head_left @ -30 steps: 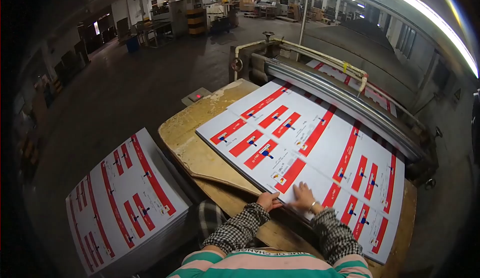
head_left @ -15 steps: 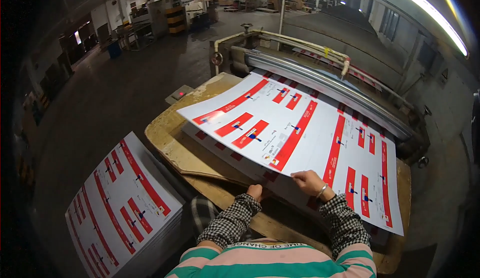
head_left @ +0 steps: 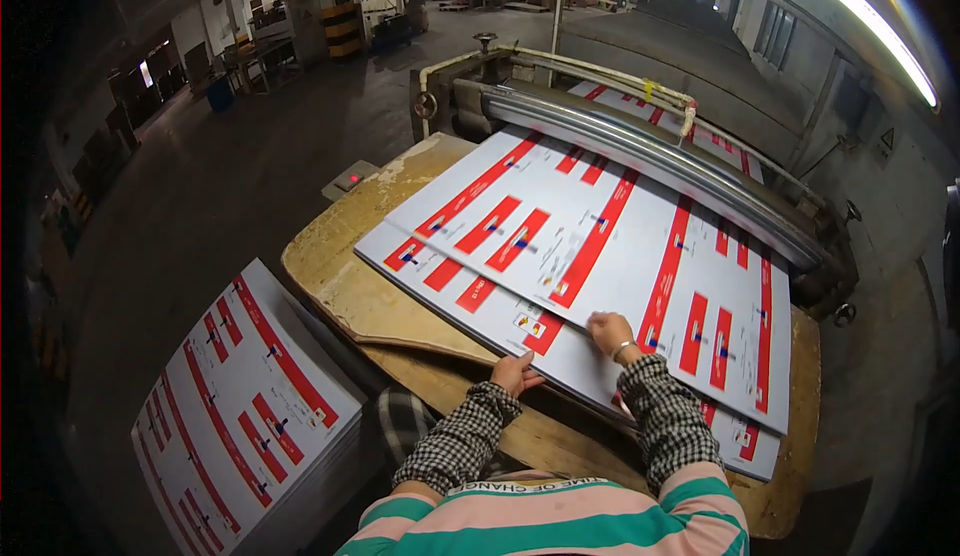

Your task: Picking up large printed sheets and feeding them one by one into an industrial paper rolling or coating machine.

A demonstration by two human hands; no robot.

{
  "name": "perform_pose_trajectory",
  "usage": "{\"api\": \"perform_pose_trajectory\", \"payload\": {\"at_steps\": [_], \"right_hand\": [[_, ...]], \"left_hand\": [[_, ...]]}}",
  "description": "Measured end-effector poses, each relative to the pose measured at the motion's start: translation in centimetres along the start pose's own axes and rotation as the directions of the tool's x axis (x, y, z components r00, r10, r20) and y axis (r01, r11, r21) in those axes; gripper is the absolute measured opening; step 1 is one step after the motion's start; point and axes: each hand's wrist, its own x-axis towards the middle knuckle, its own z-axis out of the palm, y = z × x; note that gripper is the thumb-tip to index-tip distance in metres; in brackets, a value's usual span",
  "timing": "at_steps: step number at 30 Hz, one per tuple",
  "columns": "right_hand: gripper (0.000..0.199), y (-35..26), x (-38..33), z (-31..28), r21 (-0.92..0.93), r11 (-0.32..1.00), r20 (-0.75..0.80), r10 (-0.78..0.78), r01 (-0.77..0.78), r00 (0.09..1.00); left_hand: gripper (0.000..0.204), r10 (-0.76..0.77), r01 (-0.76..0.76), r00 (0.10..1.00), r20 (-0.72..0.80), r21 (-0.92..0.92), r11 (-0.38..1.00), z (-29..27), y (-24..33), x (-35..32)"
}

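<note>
A large white printed sheet with red bands (head_left: pixel 590 246) lies with its far part under a metal roller (head_left: pixel 640 156). My right hand (head_left: pixel 610 334) is closed at the sheet's near edge, fingers pinched and slightly blurred. Beneath it, offset toward me, a stack of like sheets shows its top printed sheet (head_left: pixel 470 291). At that stack's near edge is my left hand (head_left: pixel 514 374), thumb on the upper side and fingers along the front, gripping the edge. Its fingertips are partly hidden.
A worn wooden table (head_left: pixel 345 266) bears the stack. Low at my left stands another tall pile of printed sheets (head_left: pixel 225 396). The roller machine has handwheels (head_left: pixel 425 106) and a pale pipe (head_left: pixel 600 76). A small box with a red light (head_left: pixel 352 180) sits beyond the table's left edge.
The upper sheet has moved forward into the roller and lies flatter, baring the near strip of the stack. My right hand followed its edge slightly forward; my left hand came up onto the stack's edge.
</note>
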Motion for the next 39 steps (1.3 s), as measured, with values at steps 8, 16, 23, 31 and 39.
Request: {"api": "perform_pose_trajectory", "payload": {"at_steps": [8, 16, 23, 31, 39], "right_hand": [[0.072, -1.8, -5.4, 4.1, -0.33, 0.835, 0.302, -0.349, 0.441, 0.887], [0.022, -5.2, -4.3, -4.3, 0.164, 0.943, 0.243, -0.324, 0.291, 0.914], [0.025, -2.9, -6.4, -0.4, 0.298, 0.933, 0.27, -0.288, 0.204, 0.919], [0.021, 0.2, -1.1, 0.4, 0.058, 0.985, 0.378, -0.175, 0.165, 0.909], [0.083, -2.8, -4.0, 3.0, -0.367, 0.851, 0.379, -0.231, 0.375, 0.896]], "left_hand": [[0.023, 0.02, -0.018, 0.998, -0.052, 0.032, 0.999, -0.2, 0.3, -0.6], [0.023, 0.033, -0.033, 0.999, 0.002, -0.044, 0.999, -0.8, 0.3, -0.2], [0.025, -0.025, 0.034, 0.981, -0.19, 0.047, 0.998, -2.0, -1.1, 2.6], [0.03, -0.038, 0.037, 0.998, -0.048, -0.012, 0.999, -0.2, 0.0, 0.5], [0.026, 0.01, -0.011, 0.999, -0.033, -0.019, 1.0, 0.1, 0.3, -0.2]]}}
